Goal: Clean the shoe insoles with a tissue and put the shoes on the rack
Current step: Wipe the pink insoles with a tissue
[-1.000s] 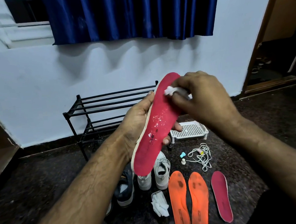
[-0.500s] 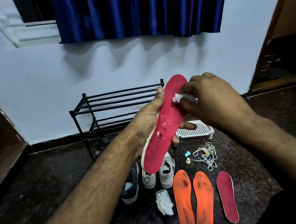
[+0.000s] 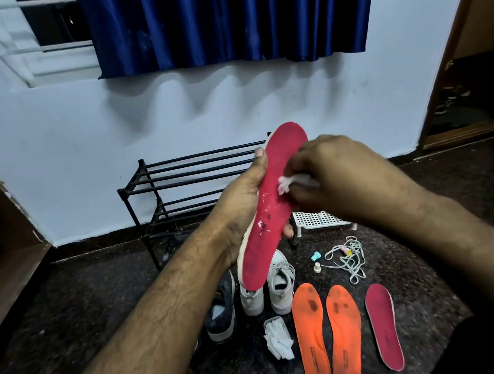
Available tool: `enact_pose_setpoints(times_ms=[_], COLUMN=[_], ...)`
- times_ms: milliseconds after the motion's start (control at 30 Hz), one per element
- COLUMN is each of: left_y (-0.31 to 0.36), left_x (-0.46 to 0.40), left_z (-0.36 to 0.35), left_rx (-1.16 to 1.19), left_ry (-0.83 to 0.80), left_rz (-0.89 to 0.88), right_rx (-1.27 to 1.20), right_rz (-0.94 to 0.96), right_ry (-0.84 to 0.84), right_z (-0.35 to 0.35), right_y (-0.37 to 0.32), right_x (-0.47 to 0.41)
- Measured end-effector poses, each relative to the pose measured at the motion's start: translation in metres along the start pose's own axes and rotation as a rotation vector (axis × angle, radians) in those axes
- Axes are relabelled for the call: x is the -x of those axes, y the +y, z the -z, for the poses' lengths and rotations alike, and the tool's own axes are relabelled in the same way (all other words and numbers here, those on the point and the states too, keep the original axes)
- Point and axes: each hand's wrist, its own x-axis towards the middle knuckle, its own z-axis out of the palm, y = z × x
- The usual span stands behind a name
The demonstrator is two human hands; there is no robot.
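While the left hand grips a red insole from behind, thumb along its left edge and fingertips curled round its right edge, the insole stands nearly upright above the floor, toe end uppermost. White flecks dot its middle. Left of centre, a black metal rack with two tiers of bars stands against the pale wall, both tiers bare where visible. In front of the rack a dark shoe rests on the floor, and just to its right a pair of grey-white sneakers stands side by side, partly hidden by the heel of the held insole. Nearer the viewer lies a packet of white tissues. The right hand has its fingers curled round a crumpled white tissue, pressing it onto the red face of the held insole a little above its middle. Below this hand a white perforated stand sits near the wall side of the floor. Further right lie two small caps and a tangle of white laces. Along the near edge of the floor, two orange insoles with dark stains lie parallel, and a second red insole lies just to their right.
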Motion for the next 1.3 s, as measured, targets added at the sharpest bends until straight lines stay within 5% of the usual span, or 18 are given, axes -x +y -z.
enact_pose_setpoints(times_ms=[100, 333, 533, 700, 800, 933, 1200, 1300], left_y=[0.001, 0.007, 0.007, 0.008, 0.007, 0.005, 0.008, 0.007], left_x=[-0.001, 0.004, 0.005, 0.004, 0.003, 0.000, 0.008, 0.004], left_z=[0.000, -0.002, 0.002, 0.000, -0.002, -0.004, -0.004, 0.000], left_rx=[0.124, 0.104, 0.022, 0.065, 0.080, 0.208, 0.023, 0.071], left_ry=[0.064, 0.022, 0.064, 0.000, 0.037, 0.098, 0.053, 0.109], left_rz=[-0.011, -0.041, -0.003, -0.010, -0.007, 0.021, -0.004, -0.013], right_rx=[-0.050, 0.002, -0.096, 0.021, -0.032, -0.179, -0.046, -0.104], right_rz=[0.117, -0.117, 0.026, -0.110, -0.002, 0.198, -0.033, 0.076], right_ry=[-0.113, 0.060, -0.146, 0.052, 0.047, -0.166, 0.150, 0.089], right_z=[-0.004, 0.003, 0.001, 0.003, -0.003, -0.010, -0.004, -0.011], right_y=[-0.021, 0.016, -0.001, 0.018, 0.005, -0.026, 0.007, -0.015], right_x=[0.009, -0.002, 0.007, 0.002, 0.002, 0.011, -0.002, 0.004])
